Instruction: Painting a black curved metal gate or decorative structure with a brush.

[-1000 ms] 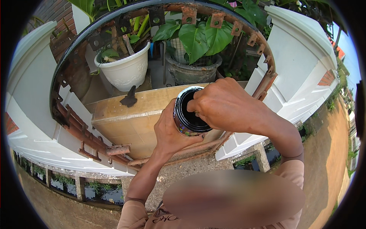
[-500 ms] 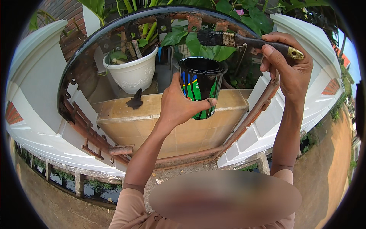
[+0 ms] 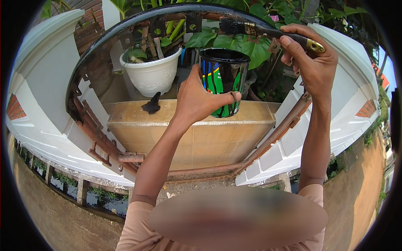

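A paint can (image 3: 222,90), green with black paint run down its side, is gripped upright in my left hand (image 3: 199,97). My right hand (image 3: 313,62) is closed around the dark handle of a paintbrush (image 3: 272,32), held level. Its black-loaded bristles lie against the inner side of the top rail, on or just in front of it; I cannot tell if they touch. The curved metal frame (image 3: 138,21) arches over both hands. Glossy black paint covers its top and upper left, while brown, rusty metal shows on the lower sides and several holed tabs.
Behind the frame, a white plant pot (image 3: 151,73) stands on a tan tiled ledge (image 3: 167,121), with a black scrap (image 3: 151,103) in front of it. Broad leaves (image 3: 255,52) fill the back. White walls (image 3: 42,62) flank both sides; a drainage channel (image 3: 71,190) runs at lower left.
My right hand has raised the brush from above the can up to the frame's top rail. My left hand has lifted the can slightly, and the view has shifted a little.
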A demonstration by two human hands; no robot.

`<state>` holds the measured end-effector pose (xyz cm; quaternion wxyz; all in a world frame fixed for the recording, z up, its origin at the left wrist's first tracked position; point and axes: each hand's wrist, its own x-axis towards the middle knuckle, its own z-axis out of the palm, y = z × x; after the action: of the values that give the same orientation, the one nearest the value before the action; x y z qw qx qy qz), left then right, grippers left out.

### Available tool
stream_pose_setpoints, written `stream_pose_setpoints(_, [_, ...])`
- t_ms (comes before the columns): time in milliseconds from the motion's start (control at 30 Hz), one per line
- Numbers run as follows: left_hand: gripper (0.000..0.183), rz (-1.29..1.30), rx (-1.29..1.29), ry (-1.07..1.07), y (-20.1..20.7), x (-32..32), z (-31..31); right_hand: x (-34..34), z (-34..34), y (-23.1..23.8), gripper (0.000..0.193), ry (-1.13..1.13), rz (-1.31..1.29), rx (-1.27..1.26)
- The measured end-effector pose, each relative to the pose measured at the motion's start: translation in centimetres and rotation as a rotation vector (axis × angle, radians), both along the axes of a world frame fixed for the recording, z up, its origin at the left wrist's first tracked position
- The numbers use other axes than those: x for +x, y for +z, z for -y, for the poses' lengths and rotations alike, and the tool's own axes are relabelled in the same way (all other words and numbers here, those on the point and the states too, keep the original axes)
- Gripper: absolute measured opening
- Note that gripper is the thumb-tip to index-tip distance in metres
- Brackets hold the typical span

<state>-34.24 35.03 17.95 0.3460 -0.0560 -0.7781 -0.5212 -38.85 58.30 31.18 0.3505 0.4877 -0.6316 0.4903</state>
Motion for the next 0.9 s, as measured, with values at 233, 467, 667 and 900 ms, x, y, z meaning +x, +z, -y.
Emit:
stream_pose_setpoints(233, [0.094,0.003,-0.01,0.0,0.7,0.2,-0.8,1.1,-0.5,0.4,0.021,0.022,-0.008,0.028])
stream_pose_setpoints(467, [0.093,0.035,-0.053,0.042,0.8,0.3,-0.3,1.4,0.1,-0.1,0.02,0.018,-0.067,0.055])
stream_pose_setpoints(667, [0.093,-0.004,-0.029,0.015,1.1,0.4,-0.1,1.3,-1.0,0.4,0.019,-0.01,-0.062,0.046])
stream_pose_setpoints(900, [0.092,-0.01,-0.013,0.007,1.3,0.0,0.1,0.4,-1.3,0.7,0.018,-0.014,-0.111,0.053])
